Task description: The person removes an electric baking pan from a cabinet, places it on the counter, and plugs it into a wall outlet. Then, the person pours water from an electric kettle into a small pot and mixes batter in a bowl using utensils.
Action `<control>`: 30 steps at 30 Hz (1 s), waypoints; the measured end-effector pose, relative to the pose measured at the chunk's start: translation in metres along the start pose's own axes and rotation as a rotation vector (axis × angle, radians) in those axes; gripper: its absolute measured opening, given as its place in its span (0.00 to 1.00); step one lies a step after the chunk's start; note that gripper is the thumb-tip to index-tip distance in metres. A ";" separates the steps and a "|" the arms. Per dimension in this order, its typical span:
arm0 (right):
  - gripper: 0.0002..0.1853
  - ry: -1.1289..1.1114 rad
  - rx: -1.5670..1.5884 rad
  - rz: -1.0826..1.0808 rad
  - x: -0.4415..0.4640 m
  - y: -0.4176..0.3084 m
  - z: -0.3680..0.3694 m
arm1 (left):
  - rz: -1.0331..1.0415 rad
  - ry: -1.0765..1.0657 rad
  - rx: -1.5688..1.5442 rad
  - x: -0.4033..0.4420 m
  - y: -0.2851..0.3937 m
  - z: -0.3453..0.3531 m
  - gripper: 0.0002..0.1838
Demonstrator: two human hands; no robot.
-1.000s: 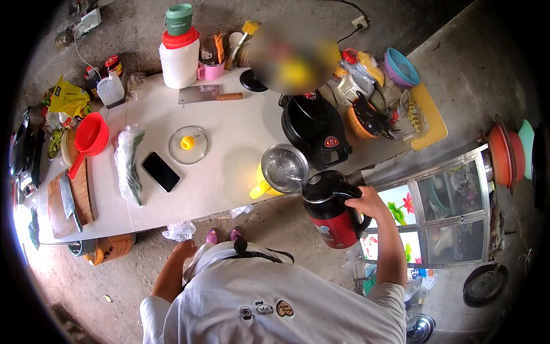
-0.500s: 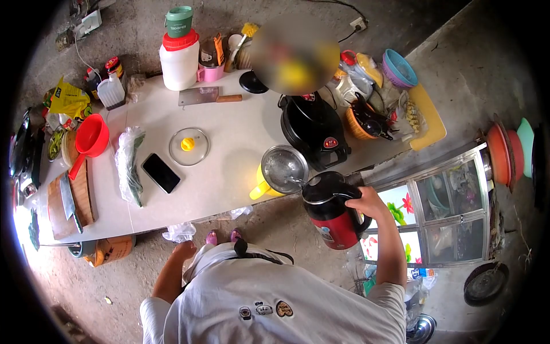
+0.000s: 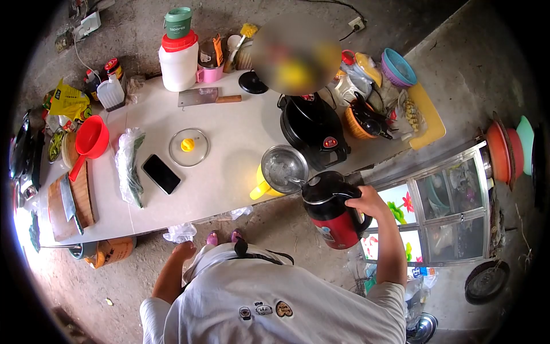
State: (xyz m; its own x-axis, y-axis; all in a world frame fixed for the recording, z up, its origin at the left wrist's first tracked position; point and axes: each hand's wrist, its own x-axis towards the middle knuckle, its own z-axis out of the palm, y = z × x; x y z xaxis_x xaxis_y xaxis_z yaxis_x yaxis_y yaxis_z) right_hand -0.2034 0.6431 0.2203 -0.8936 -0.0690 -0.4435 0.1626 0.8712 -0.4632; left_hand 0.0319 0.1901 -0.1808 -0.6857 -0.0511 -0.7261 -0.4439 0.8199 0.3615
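Note:
A red and black electric kettle (image 3: 332, 221) is tilted, its handle gripped in my right hand (image 3: 366, 203). A thin stream of water runs from its spout into a steel-lined saucepan (image 3: 285, 168) with a yellow handle, standing at the table's front edge. Water shows inside the pan. My left hand (image 3: 184, 250) hangs low beside my waist, near a clear plastic bag (image 3: 180, 232) below the table edge; its fingers cannot be made out. A glass lid (image 3: 197, 150) with a yellow knob lies flat to the left of the pan.
Behind the pan stands a black electric appliance (image 3: 315, 129). On the table lie a phone (image 3: 161, 174), a bagged green vegetable (image 3: 132, 166), a cleaver (image 3: 200, 96), a red ladle (image 3: 91, 137) and a knife (image 3: 69, 200) on a cutting board. A glass-fronted cabinet (image 3: 452, 200) stands right.
Water keeps running from the kettle into the saucepan. Both hands stay practically where they were; the view has barely shifted.

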 end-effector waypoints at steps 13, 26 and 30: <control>0.09 -0.022 0.004 0.035 0.002 0.000 0.000 | 0.035 -0.007 -0.004 0.002 0.000 -0.001 0.19; 0.09 -0.020 0.000 0.022 -0.003 -0.009 -0.003 | 0.126 0.018 -0.010 0.006 0.014 -0.010 0.18; 0.09 -0.030 -0.008 0.018 0.000 -0.006 -0.003 | 0.167 0.009 -0.074 0.004 0.026 -0.018 0.16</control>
State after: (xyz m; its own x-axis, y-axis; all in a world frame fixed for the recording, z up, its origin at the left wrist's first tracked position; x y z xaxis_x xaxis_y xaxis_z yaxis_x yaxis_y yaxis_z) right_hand -0.2055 0.6391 0.2260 -0.8774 -0.0681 -0.4749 0.1751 0.8762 -0.4490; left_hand 0.0072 0.2008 -0.1632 -0.7585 0.0770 -0.6471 -0.3641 0.7735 0.5188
